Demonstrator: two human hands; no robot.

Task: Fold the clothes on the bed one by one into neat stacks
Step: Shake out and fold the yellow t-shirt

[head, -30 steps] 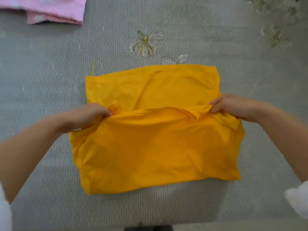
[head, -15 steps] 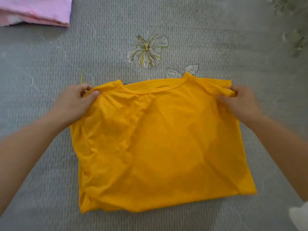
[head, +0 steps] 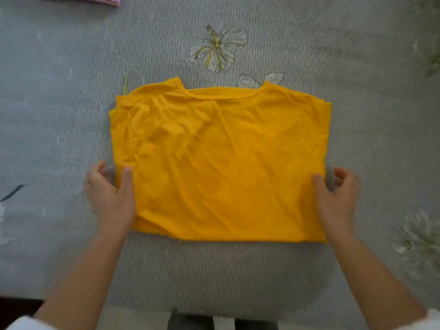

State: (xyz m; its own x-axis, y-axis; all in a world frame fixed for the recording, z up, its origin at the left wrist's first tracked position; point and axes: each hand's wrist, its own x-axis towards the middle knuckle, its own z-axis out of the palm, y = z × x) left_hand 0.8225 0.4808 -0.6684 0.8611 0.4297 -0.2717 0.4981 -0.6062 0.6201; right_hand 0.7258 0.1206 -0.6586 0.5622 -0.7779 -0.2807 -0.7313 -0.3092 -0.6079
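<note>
Folded orange-yellow cotton T-shirt (head: 221, 158) lies mid-frame on grey bed cover (head: 59, 120). L hand (head: 112, 194) & R hand (head: 335, 198) at its sides: thumbs on cloth, fingers loose, gripping nothing. Risk: uneven lift slides layers apart.

Your grey, flower-printed bedspread (head: 238, 277) carries a folded yellow T-shirt (head: 221, 163), flat between your left hand (head: 112, 196) and right hand (head: 338, 198); pink fabric (head: 95, 0) lies well beyond the left hand.
</note>
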